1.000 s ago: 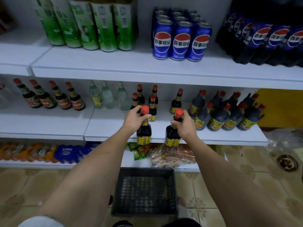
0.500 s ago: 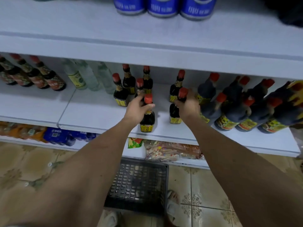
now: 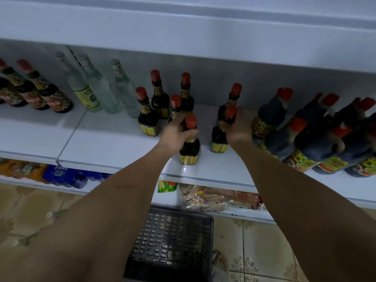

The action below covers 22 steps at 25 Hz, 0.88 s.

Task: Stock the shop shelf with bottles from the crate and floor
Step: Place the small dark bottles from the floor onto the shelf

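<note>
Two bottles on shelf (image 3: 114, 143) | left hand (image 3: 176, 132) grips one (image 3: 189, 146) (by neck) | right hand (image 3: 237, 127) another (image 3: 220, 137)

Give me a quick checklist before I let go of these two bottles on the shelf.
1. Left bottle base on the shelf: ok, it looks set down upright.
2. Right bottle base on the shelf: ok, also upright.
3. Left hand grips its bottle's neck: ok.
4. Right hand grips its bottle's neck: ok.
5. Gap between the two bottles: ok, they stand apart.
6. Right bottle's clearance from the big bottles: cannot tell, the hand hides it.
</note>
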Available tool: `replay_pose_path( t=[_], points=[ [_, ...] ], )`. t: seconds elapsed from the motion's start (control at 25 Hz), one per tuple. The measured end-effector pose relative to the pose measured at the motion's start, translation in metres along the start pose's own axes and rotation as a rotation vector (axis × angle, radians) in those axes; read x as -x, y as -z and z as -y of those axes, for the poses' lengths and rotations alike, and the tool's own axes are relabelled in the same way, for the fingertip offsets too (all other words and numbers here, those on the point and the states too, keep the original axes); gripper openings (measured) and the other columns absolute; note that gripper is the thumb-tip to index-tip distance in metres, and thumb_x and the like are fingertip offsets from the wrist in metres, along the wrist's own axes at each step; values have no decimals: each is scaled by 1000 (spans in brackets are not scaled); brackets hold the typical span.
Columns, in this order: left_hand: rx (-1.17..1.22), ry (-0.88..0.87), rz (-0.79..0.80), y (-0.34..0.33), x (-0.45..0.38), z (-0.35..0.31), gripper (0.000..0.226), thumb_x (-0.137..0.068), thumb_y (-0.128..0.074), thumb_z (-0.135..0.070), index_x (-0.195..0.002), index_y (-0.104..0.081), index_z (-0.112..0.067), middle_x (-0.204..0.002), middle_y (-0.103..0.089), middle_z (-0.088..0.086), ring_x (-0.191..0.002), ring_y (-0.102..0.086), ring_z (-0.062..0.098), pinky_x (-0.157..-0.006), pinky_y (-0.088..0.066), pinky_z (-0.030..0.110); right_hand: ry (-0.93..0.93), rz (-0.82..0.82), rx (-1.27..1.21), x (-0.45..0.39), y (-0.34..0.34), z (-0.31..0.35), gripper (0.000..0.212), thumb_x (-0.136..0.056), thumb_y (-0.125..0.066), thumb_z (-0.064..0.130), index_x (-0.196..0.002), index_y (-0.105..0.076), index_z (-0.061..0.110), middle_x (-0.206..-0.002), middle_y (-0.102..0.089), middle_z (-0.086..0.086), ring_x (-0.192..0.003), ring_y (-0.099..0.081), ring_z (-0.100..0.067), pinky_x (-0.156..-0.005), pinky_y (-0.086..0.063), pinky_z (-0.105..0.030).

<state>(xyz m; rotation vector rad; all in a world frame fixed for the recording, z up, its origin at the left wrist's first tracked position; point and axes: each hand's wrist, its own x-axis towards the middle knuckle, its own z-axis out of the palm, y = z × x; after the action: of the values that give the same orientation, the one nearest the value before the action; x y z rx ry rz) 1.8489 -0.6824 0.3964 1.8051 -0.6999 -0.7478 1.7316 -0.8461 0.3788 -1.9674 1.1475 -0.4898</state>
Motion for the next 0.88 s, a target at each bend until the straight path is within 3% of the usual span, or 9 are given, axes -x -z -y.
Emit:
replay_pose_path(
  t=[0.12, 0.24, 0.32, 0.44, 0.56, 0.64, 0.72, 0.8, 0.88],
  points=[
    [17, 7, 8, -4, -3, -3, 46, -84, -72, -8, -126, -53, -5, -103, -61, 4, -93, -58, 16, -71, -46, 9, 28, 50, -51, 1, 6, 1, 42, -86, -66, 13, -123, -46, 7, -99, -57, -5, -92, -54, -20, -76, -40, -30],
    [0, 46, 54, -4, -9, -5, 39, -81, -74, -10, -114, -55, -14, -100, -62, 5, -98, -62, 26, -85, -51, 31, -12, 262, 21, -7, 21, -1, 39, -82, -62, 14, -114, -41, 12, -87, -46, 6, -90, -45, -21, -74, -39, -30],
    [-78, 85, 113, 1, -10, -11, 41, -79, -77, -18, -113, -55, -20, -103, -63, 3, -105, -62, 32, -89, -51, 40, -103, 365, 241, -19, 40, 0, 36, -87, -58, 10, -111, -33, 17, -89, -45, 1, -91, -46, -24, -81, -44, -35],
    [-295, -91, 48, 4, -3, -42, 50, -80, -75, -34, -124, -55, -22, -115, -62, -4, -101, -61, 20, -80, -51, 33, -149, 141, 116, -39, 64, 19, 23, -92, -51, 7, -110, -40, 17, -101, -53, -14, -100, -60, -34, -91, -53, -46],
    [-505, -365, 41, -23, -10, -85, 47, -86, -68, -31, -129, -54, -17, -124, -58, 1, -109, -58, 21, -89, -48, 32, -64, 23, 50, -60, 72, 46, 31, -95, -58, 20, -118, -51, 1, -98, -59, -19, -99, -64, -39, -92, -53, -51],
    [-690, -372, 223, -50, -25, -96, 62, -83, -71, -32, -138, -44, -20, -130, -53, 6, -116, -54, 26, -94, -46, 35, -42, 133, 72, -75, 69, 54, 51, -91, -66, 26, -131, -48, -2, -109, -59, -20, -100, -62, -34, -91, -53, -49],
    [-847, -328, 334, -68, -43, -94, 65, -84, -70, -27, -141, -40, -18, -130, -52, 9, -119, -52, 28, -88, -41, 29, 36, 257, 89, -84, 63, 52, 58, -85, -73, 21, -135, -46, 7, -117, -53, -15, -103, -56, -29, -85, -54, -44],
    [-875, -309, 330, -76, -59, -92, 44, -88, -66, -19, -128, -49, -12, -111, -60, 7, -111, -57, 31, -74, -39, 29, 209, 205, 217, -95, 51, 39, 46, -83, -71, 12, -125, -53, 4, -119, -57, -18, -108, -56, -32, -86, -48, -41],
    [-918, -357, 316, -73, -70, -90, 38, -85, -68, -18, -120, -53, -11, -102, -62, 7, -102, -61, 32, -74, -43, 31, 285, 93, 218, -102, 43, 32, 32, -82, -64, 3, -113, -58, 0, -113, -62, -21, -106, -58, -34, -84, -47, -40]
  ],
)
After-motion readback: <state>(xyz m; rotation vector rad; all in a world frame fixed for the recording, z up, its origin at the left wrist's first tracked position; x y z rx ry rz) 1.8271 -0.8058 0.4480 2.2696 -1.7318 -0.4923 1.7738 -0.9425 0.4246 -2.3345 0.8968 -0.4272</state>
